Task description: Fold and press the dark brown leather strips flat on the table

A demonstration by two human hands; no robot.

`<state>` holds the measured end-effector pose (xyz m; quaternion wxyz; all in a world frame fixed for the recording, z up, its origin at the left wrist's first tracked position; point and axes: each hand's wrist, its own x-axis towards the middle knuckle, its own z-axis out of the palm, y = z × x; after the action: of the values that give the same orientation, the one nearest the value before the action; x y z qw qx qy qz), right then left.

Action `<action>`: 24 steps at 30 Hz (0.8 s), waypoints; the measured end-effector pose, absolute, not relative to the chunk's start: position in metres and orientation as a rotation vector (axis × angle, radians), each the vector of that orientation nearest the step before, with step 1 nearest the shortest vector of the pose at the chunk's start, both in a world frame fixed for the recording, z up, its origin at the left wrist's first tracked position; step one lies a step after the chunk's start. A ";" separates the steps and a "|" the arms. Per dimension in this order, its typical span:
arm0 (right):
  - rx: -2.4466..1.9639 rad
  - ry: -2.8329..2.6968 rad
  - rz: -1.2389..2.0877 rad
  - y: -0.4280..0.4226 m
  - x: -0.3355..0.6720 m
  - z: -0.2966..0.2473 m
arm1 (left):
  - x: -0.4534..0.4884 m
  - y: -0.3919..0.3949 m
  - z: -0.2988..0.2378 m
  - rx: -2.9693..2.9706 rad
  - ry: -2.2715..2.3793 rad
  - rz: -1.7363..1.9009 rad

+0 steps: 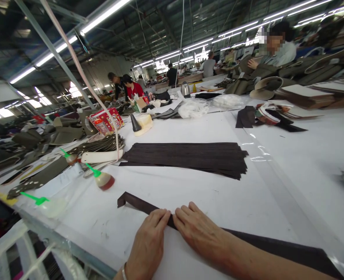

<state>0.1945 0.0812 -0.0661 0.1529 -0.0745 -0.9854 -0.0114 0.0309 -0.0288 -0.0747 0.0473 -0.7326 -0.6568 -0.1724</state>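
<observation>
A long dark brown strip lies slantwise over the white table, narrow at its far left end and wider toward the lower right. That left end is folded and stands a little off the surface. My left hand grips the strip's near edge, fingers pressed together. Close beside it, my right hand has its fingers closed on the same strip, and its forearm covers part of it. Beyond both hands lies a flat stack of similar dark strips.
Green-tipped squeeze bottles stand at left near a pale strap. A black cone on a cream block, plastic bags and dark scraps lie farther back. A hose hangs at left. A co-worker is at right.
</observation>
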 end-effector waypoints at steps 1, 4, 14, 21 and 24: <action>-0.222 -2.831 -0.036 0.081 0.200 -0.066 | 0.029 -0.030 -0.075 -2.229 -1.983 -0.501; -0.234 -2.825 -0.054 0.082 0.217 -0.066 | 0.025 -0.032 -0.074 -2.220 -1.940 -0.391; -0.243 -2.803 -0.030 0.086 0.262 -0.063 | 0.034 -0.034 -0.067 -2.169 -1.798 -0.183; -0.201 -2.835 -0.043 0.086 0.268 -0.058 | 0.035 -0.035 -0.067 -2.169 -1.777 -0.142; -0.219 -2.854 -0.020 0.085 0.279 -0.059 | 0.035 -0.035 -0.067 -2.168 -1.778 -0.147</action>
<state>0.2787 0.0846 -0.0587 0.1391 -0.0759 -0.9873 -0.0068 0.0345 -0.0354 -0.0672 0.1663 -0.7614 -0.6245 -0.0517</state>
